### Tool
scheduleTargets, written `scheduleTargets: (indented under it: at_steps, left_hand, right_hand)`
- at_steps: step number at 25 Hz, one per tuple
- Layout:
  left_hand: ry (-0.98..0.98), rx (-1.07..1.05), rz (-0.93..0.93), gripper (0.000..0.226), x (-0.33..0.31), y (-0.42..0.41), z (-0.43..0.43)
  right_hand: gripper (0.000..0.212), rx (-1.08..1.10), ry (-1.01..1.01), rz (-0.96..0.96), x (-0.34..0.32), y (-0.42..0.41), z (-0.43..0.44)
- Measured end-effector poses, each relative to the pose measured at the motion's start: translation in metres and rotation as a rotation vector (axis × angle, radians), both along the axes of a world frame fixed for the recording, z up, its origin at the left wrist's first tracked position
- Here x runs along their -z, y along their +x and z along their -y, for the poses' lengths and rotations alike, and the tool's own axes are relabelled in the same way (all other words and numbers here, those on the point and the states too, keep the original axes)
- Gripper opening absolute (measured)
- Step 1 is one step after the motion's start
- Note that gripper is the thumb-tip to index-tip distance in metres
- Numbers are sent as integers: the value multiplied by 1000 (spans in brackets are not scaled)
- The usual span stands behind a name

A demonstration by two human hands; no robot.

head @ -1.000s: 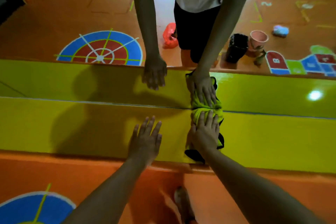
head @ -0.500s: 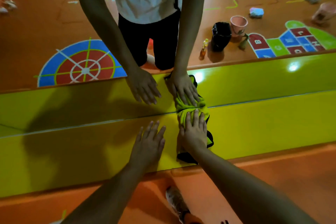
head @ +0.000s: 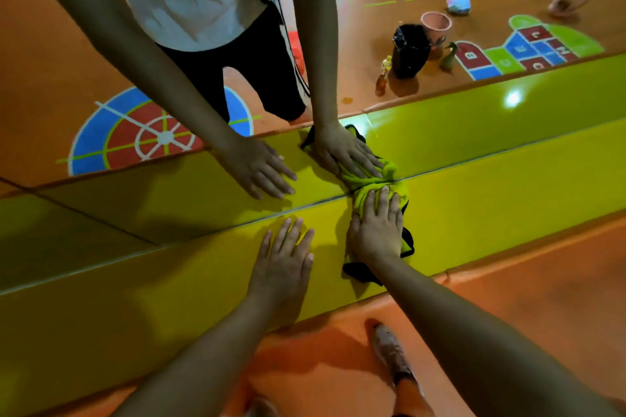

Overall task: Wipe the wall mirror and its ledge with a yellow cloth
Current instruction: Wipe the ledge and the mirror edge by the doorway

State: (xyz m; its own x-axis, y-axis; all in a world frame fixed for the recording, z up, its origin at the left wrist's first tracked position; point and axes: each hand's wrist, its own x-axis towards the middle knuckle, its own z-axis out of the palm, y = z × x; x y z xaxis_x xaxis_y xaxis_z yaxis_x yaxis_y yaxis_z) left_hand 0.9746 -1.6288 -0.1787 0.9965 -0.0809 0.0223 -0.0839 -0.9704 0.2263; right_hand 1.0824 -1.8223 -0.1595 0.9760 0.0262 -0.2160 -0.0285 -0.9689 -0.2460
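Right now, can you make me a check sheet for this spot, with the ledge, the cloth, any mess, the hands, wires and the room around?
Surface: yellow ledge, glossy, meeting the wall mirror along its far edge.
Job's things: yellow cloth with black trim, bunched on the ledge against the mirror.
Clutter: only in the mirror's reflection: black bin, pink bucket, small bottle, crumpled wads.
Grips: left hand flat on the bare ledge, holding nothing; right hand pressing flat on the cloth.
Cables: nothing seen.
Surroundings: orange floor; painted game markings reflected in the mirror; one shoe below the ledge.
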Motion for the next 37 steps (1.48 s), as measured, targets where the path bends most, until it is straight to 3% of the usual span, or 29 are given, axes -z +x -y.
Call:
scheduleTargets:
  at_steps: [17, 23, 29, 37]
  left_hand:
    - [29, -268, -8, 55, 2, -157, -226]
    - [54, -234, -13, 56, -1, -224, -374]
    - [82, -346, -27, 59, 1, -312, -546]
    - [60, -426, -52, 57, -2, -367, -649]
  right_hand:
    - [72, -147, 41, 7, 7, -146, -267]
    - [71, -145, 60, 21, 6, -220, -401]
    - [73, -106, 44, 27, 8, -295, -546]
    - [73, -135, 21, -23, 9, -347, -648]
